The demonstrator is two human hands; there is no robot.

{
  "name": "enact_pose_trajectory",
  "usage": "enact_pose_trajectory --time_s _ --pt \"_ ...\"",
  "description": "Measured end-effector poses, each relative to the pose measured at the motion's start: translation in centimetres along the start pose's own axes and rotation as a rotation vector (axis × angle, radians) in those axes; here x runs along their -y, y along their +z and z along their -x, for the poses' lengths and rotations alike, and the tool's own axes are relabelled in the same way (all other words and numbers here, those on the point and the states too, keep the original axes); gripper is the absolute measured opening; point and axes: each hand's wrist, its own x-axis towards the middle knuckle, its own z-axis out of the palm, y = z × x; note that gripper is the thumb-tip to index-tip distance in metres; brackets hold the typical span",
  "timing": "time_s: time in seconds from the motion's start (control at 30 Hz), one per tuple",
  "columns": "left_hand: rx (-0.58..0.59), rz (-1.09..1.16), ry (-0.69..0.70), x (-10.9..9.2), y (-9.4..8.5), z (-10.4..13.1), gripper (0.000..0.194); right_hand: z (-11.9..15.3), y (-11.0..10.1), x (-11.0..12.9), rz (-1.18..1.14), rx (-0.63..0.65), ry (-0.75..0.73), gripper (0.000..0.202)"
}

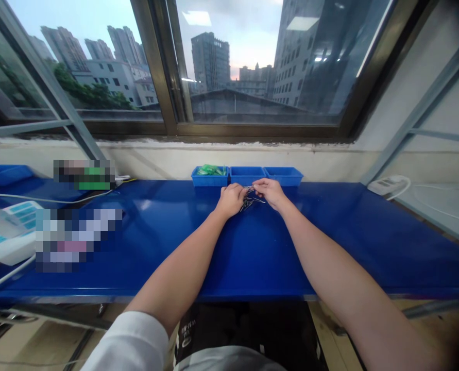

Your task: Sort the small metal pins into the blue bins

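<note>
A small heap of thin, dark and silvery metal pieces [248,203] lies on the blue table, just in front of the bins; their exact kind is too small to tell. My left hand [232,199] is at the heap's left side, fingers curled and closed around some of these slim pieces. From the right, my right hand [268,192] meets it with thumb and fingertips pinched together at the ends of the pieces. What sits inside that pinch is partly hidden. One thin piece sticks out of the heap to the right, below my right fingers.
Three blue bins stand in a row behind my hands: the left bin [209,180] holds green plastic-like items. A white device [15,226] and blurred-out objects are at the left. A power strip [388,184] with a white cable lies at the right. The window is beyond the blue table [260,257].
</note>
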Motion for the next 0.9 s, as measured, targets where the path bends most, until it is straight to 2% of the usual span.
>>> enact_pose_trajectory --time_s 0.3,0.47,0.7,0.9 --pt "-0.032 0.028 -0.026 0.34 -0.05 -0.04 0.025 0.34 0.36 0.19 0.156 -0.024 0.026 0.029" --pt "-0.069 0.065 -0.020 0.58 -0.03 -0.04 0.020 0.52 0.48 0.53 0.098 -0.016 0.048 0.026" --pt "-0.088 -0.007 -0.087 0.69 -0.11 0.03 0.023 0.85 0.27 0.89 0.057 0.013 0.065 0.025" --pt "-0.117 -0.051 -0.054 0.69 -0.40 0.15 0.023 0.54 0.01 0.40 -0.001 0.033 0.107 0.022"
